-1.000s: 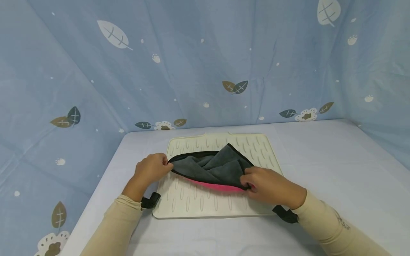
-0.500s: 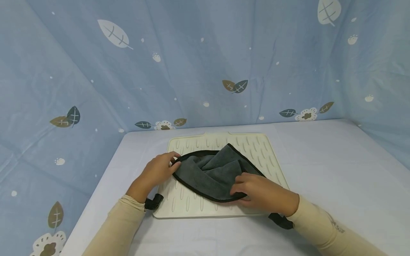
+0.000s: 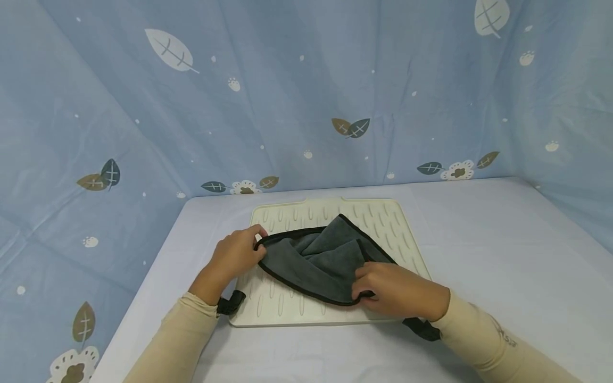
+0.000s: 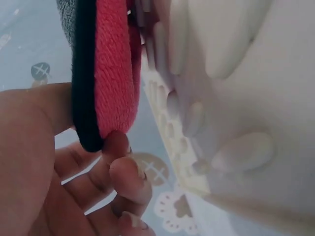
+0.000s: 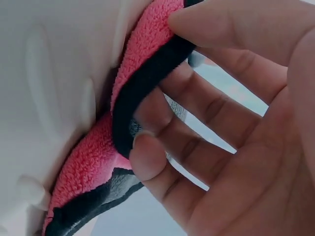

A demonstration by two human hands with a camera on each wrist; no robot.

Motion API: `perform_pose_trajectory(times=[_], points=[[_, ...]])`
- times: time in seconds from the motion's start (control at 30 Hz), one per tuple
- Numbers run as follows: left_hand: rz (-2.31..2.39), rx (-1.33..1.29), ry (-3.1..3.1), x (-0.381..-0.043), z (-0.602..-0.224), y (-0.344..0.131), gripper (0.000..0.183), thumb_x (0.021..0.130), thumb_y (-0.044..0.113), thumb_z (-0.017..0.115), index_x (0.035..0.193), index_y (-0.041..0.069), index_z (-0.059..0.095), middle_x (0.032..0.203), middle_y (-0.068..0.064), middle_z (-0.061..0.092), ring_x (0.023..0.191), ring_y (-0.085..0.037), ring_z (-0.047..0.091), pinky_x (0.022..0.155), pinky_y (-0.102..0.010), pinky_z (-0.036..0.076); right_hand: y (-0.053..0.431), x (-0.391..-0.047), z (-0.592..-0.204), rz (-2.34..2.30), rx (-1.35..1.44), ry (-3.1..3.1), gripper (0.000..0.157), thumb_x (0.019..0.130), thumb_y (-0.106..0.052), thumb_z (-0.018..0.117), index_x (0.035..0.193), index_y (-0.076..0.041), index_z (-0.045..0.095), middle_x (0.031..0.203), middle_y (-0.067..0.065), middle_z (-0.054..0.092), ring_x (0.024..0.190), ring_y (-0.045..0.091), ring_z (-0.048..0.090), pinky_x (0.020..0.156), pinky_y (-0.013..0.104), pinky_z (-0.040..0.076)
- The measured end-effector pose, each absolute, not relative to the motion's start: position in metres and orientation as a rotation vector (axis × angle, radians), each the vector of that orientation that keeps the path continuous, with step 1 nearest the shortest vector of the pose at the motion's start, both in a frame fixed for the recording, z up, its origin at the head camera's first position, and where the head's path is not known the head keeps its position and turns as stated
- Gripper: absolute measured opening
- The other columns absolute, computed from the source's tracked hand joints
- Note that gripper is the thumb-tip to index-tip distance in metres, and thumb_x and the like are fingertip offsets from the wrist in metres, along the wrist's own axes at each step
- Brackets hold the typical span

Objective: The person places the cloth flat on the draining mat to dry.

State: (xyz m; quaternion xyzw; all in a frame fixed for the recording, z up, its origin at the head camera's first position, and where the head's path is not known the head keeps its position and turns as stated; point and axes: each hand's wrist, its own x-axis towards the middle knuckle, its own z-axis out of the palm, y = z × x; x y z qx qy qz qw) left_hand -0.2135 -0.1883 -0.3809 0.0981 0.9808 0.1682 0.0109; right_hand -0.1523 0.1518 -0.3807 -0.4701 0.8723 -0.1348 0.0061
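A cloth (image 3: 330,263), grey on top with a pink fuzzy underside and black edging, lies bunched and partly folded over a cream ribbed mat (image 3: 273,308). My left hand (image 3: 235,254) pinches its left end between thumb and fingers. In the left wrist view the cloth's pink side (image 4: 115,64) and dark edging show in that pinch, close beside the mat's raised ribs. At the cloth's near right edge, my right hand (image 3: 395,290) pinches the black border. The right wrist view shows the thumb on the pink face (image 5: 147,37) and the fingers behind the edging.
The mat lies on a table covered in white cloth (image 3: 503,255). Behind and to the left hangs a blue curtain (image 3: 297,96) printed with leaves and flowers. A black strap (image 3: 231,302) sits at the left wrist, and another strap (image 3: 421,329) at the right.
The cloth's near edge has come down toward the mat's front, hiding the pink underside in the head view. My right hand has moved slightly nearer; my left hand has shifted a little to the right.
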Motion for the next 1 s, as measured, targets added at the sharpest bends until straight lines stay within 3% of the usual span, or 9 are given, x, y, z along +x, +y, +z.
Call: perform_pose_trajectory(times=[0.3, 0.57, 0.8, 0.9, 1.0], points=[[0.418, 0.307, 2.938, -0.210, -0.378, -0.186, 0.027, 0.091, 0.022, 0.062, 0.118, 0.016, 0.065, 0.071, -0.001, 0.056, 0.060, -0.018, 0.049, 0.054, -0.033, 0.036, 0.155, -0.151, -0.378, -0.443, -1.398, 2.684, 0.021, 0.083, -0.004, 0.074, 0.079, -0.025, 0.073, 0.079, -0.014, 0.054, 0.076, 0.000, 0.049, 0.068, 0.020, 0.047], [0.372, 0.310, 2.864, -0.206, -0.376, -0.182, 0.027, 0.094, 0.030, 0.058, 0.116, 0.016, 0.065, 0.091, 0.000, 0.066, 0.072, -0.018, 0.056, 0.063, -0.036, 0.042, 0.157, -0.151, -0.375, -0.490, -1.310, 2.644, 0.026, 0.080, -0.001, 0.070, 0.074, -0.026, 0.068, 0.078, -0.015, 0.051, 0.074, 0.001, 0.045, 0.066, 0.019, 0.043], [0.523, 0.444, 2.957, -0.210, -0.385, -0.178, 0.025, 0.100, 0.038, 0.060, 0.116, 0.019, 0.065, 0.077, 0.005, 0.058, 0.061, -0.013, 0.051, 0.056, -0.030, 0.041, 0.151, -0.149, -0.379, -0.499, -1.352, 2.675, 0.007, 0.090, -0.025, 0.074, 0.085, -0.024, 0.069, 0.077, -0.013, 0.050, 0.070, -0.001, 0.044, 0.065, 0.019, 0.043], [0.510, 0.497, 3.010, -0.210, -0.387, -0.176, 0.021, 0.099, 0.035, 0.063, 0.113, 0.019, 0.067, 0.077, 0.006, 0.060, 0.060, -0.011, 0.051, 0.055, -0.029, 0.041, 0.147, -0.148, -0.382, -0.467, -1.348, 2.677, 0.012, 0.089, -0.033, 0.076, 0.093, -0.024, 0.070, 0.080, -0.014, 0.050, 0.071, -0.002, 0.044, 0.066, 0.020, 0.043], [0.487, 0.515, 3.042, -0.210, -0.387, -0.174, 0.016, 0.098, 0.031, 0.066, 0.108, 0.018, 0.069, 0.075, 0.007, 0.061, 0.059, -0.009, 0.051, 0.055, -0.028, 0.042, 0.144, -0.147, -0.384, -0.412, -1.369, 2.691, 0.012, 0.087, -0.030, 0.079, 0.093, -0.024, 0.070, 0.079, -0.015, 0.049, 0.071, -0.003, 0.043, 0.068, 0.020, 0.045]])
